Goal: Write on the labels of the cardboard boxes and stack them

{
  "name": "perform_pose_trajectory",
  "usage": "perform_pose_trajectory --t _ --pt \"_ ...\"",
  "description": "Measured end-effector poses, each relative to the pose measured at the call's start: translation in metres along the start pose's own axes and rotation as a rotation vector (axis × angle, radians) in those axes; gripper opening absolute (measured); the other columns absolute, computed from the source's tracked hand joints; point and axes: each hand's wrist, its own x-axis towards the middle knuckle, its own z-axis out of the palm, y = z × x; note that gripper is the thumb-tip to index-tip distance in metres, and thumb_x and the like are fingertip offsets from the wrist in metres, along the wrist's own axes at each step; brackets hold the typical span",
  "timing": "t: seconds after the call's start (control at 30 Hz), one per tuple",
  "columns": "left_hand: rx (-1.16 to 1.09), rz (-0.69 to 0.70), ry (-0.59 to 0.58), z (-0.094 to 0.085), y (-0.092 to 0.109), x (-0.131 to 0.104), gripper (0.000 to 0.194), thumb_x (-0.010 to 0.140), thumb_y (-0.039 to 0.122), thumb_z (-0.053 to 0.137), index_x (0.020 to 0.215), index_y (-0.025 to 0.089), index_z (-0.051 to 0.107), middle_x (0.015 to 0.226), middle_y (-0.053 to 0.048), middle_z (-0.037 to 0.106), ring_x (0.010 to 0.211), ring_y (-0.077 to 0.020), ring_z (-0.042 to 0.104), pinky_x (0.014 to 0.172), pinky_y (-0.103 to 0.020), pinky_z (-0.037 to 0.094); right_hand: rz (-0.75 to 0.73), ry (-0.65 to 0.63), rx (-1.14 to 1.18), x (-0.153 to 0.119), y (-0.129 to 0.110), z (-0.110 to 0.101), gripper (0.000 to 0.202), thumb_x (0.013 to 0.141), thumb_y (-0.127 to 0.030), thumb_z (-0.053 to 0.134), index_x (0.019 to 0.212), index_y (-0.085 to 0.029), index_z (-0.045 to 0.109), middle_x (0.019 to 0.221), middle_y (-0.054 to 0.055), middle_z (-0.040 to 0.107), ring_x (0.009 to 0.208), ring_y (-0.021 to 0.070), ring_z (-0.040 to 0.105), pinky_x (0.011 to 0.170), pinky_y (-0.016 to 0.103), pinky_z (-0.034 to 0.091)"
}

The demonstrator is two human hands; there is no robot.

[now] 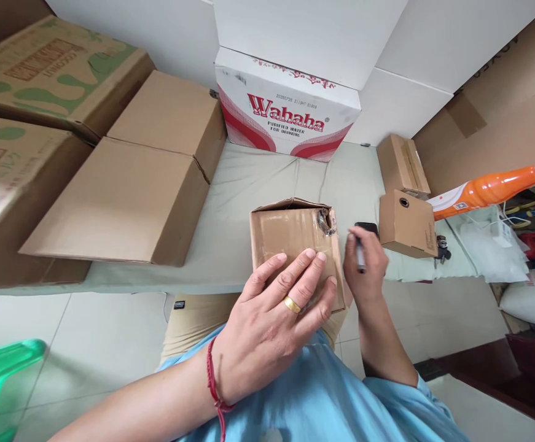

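A small brown cardboard box (290, 230) stands at the table's front edge, a slightly raised flap along its far side. Near its far right corner is a hole (326, 221) with a shiny, dark, rough rim. My left hand (281, 307) lies on the box top with its fingers stretched out and apart, a gold ring on one of them. Just right of the box, my right hand (366, 261) is closed around a dark and grey pen (360, 255), its tip pointing down. Behind that hand a black flat object (367, 229) is partly hidden.
Large cardboard boxes (110, 196) fill the left side. At the back stands a white and red water carton (288, 107). To the right are a small box with a round hole (405, 224), another small box (400, 162), an orange bottle (488, 190) and plastic bags (492, 245).
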Motion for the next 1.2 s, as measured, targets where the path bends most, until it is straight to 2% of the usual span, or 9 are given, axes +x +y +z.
perform_pose_trajectory --t 0.1,0.17,0.23,0.33,0.5,0.67,0.87,1.03,1.2 --pt "0.012 -0.011 0.004 0.001 -0.007 0.005 0.037 0.102 0.024 0.071 0.139 0.019 0.070 0.158 -0.014 0.066 0.150 -0.0298 0.062 0.133 -0.048 0.035 0.093 -0.386 -0.235 -0.010 0.027 0.015 0.037 0.108 -0.024 0.045 0.126 -0.018 0.076 0.106 0.014 0.076 0.106 0.0291 0.069 0.088 0.038 0.055" --pt "0.027 -0.023 0.022 0.002 -0.015 0.011 0.037 0.103 0.028 0.072 0.139 0.018 0.070 0.157 -0.016 0.066 0.148 -0.0315 0.064 0.129 -0.050 0.041 0.129 -0.506 -0.307 -0.014 0.038 0.024 0.041 0.104 -0.017 0.045 0.132 -0.017 0.076 0.108 0.015 0.076 0.109 0.0289 0.067 0.088 0.036 0.052" --pt "0.047 -0.033 0.039 0.003 -0.024 0.017 0.039 0.103 0.031 0.074 0.139 0.018 0.070 0.155 -0.017 0.068 0.145 -0.0325 0.066 0.125 -0.051 0.046 0.133 -0.553 -0.326 -0.017 0.047 0.029 0.046 0.103 -0.014 0.044 0.139 -0.016 0.072 0.111 0.015 0.075 0.111 0.0287 0.066 0.091 0.035 0.051" --pt "0.055 -0.032 0.043 0.004 -0.032 0.024 0.040 0.102 0.031 0.076 0.138 0.016 0.070 0.152 -0.019 0.070 0.141 -0.0338 0.069 0.122 -0.051 0.050 0.146 -0.486 -0.338 -0.022 0.065 0.023 0.050 0.105 -0.021 0.045 0.151 -0.014 0.062 0.115 0.016 0.074 0.111 0.0310 0.063 0.096 0.040 0.051" --pt "0.003 -0.025 0.093 0.006 -0.034 0.025 0.039 0.101 0.031 0.079 0.134 0.011 0.070 0.144 -0.018 0.075 0.136 -0.0335 0.073 0.123 -0.050 0.049 0.328 -0.176 -0.490 -0.047 0.107 -0.004 0.065 0.107 -0.050 0.049 0.153 -0.005 0.054 0.132 0.030 0.067 0.121 0.0425 0.058 0.104 0.056 0.048" --pt "-0.049 -0.024 0.104 0.007 -0.037 0.024 0.040 0.101 0.033 0.079 0.133 0.009 0.071 0.142 -0.017 0.076 0.134 -0.0327 0.074 0.124 -0.049 0.048 0.483 -0.305 -0.583 -0.069 0.118 -0.005 0.088 0.100 -0.069 0.057 0.153 0.001 0.050 0.136 0.036 0.064 0.121 0.0465 0.060 0.103 0.058 0.049" --pt "-0.092 0.013 0.083 0.005 -0.045 0.024 0.041 0.101 0.033 0.079 0.132 0.008 0.072 0.144 -0.016 0.075 0.136 -0.0329 0.073 0.124 -0.050 0.048 0.524 -0.250 -0.598 -0.053 0.117 0.007 0.083 0.097 -0.062 0.063 0.151 0.001 0.055 0.129 0.035 0.067 0.117 0.0445 0.061 0.101 0.056 0.049" --pt "-0.115 0.008 0.088 0.004 -0.047 0.021 0.039 0.103 0.035 0.077 0.131 0.009 0.072 0.144 -0.015 0.076 0.138 -0.0315 0.072 0.126 -0.048 0.047 0.585 -0.274 -0.600 -0.049 0.135 -0.004 0.088 0.088 -0.061 0.072 0.146 0.005 0.058 0.124 0.035 0.067 0.116 0.0463 0.061 0.104 0.058 0.049" --pt "-0.116 0.008 0.106 0.005 -0.048 0.023 0.037 0.103 0.035 0.076 0.131 0.010 0.072 0.143 -0.015 0.076 0.139 -0.0306 0.071 0.130 -0.047 0.043 0.652 -0.288 -0.526 -0.056 0.146 -0.018 0.085 0.078 -0.058 0.076 0.140 -0.001 0.063 0.119 0.029 0.066 0.118 0.0464 0.061 0.108 0.061 0.049"
